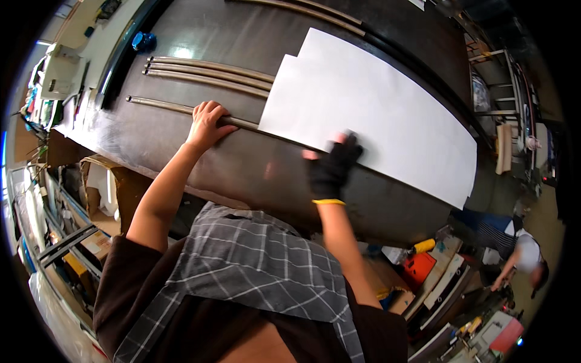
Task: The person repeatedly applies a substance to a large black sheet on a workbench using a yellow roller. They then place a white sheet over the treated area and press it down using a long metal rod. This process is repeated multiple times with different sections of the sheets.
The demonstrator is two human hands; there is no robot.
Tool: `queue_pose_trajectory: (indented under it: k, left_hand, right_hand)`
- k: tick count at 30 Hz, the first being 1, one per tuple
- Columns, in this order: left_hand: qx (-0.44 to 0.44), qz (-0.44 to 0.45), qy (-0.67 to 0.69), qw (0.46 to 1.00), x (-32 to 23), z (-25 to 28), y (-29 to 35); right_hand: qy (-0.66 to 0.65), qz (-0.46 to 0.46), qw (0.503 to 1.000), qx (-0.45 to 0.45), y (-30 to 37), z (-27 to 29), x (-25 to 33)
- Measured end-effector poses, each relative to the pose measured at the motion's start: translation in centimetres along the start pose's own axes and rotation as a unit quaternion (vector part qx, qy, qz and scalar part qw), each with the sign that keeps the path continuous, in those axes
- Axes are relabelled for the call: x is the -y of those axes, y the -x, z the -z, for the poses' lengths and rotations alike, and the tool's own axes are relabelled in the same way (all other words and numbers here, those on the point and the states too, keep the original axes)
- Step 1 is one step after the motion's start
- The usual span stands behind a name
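Note:
My bare left hand is closed over a thin metal tube, its fingers curled across it and its thumb pointing right. The tube lies along the near part of the dark worktable, and its right end goes under a large white sheet. My right hand wears a black glove with bare fingertips and a yellow cuff. Blurred by motion, it is over the sheet's near edge with thumb and fingers apart; whether it touches the sheet I cannot tell. Several similar tubes lie farther back, also reaching under the sheet.
More tubes lie at the table's far side, beside a dark raised bar. A blue object sits at the back left. Cardboard boxes stand below the left edge. Another person is at the right.

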State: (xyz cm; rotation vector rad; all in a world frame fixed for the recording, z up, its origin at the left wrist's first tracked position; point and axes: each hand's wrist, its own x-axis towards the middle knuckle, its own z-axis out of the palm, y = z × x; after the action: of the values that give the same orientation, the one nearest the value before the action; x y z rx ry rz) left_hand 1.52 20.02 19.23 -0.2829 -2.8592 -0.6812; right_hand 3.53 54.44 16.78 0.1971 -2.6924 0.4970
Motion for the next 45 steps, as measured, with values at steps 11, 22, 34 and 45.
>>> queue_pose_trajectory:
  k: [11, 22, 34, 45]
  left_hand:
    - [-0.027, 0.012, 0.036, 0.999, 4.1, 3.2, 5.8]
    - [0.005, 0.014, 0.047, 0.999, 7.6, 5.5, 8.1]
    - [-0.011, 0.014, 0.018, 1.0, 7.7, 6.5, 8.5]
    - [0.0, 0.005, -0.069, 0.998, 5.9, 8.2, 10.3]
  right_hand:
    - [-0.078, 0.024, 0.988, 0.132, -0.5, -0.6, 16.7]
    - [-0.02, -0.048, 0.969, 0.241, -2.6, -1.3, 21.6]
    - [-0.143, -0.226, 0.951, 0.156, -2.8, -1.8, 18.0]
    - [0.102, -0.454, 0.85, -0.246, 23.3, 32.6, -34.8]
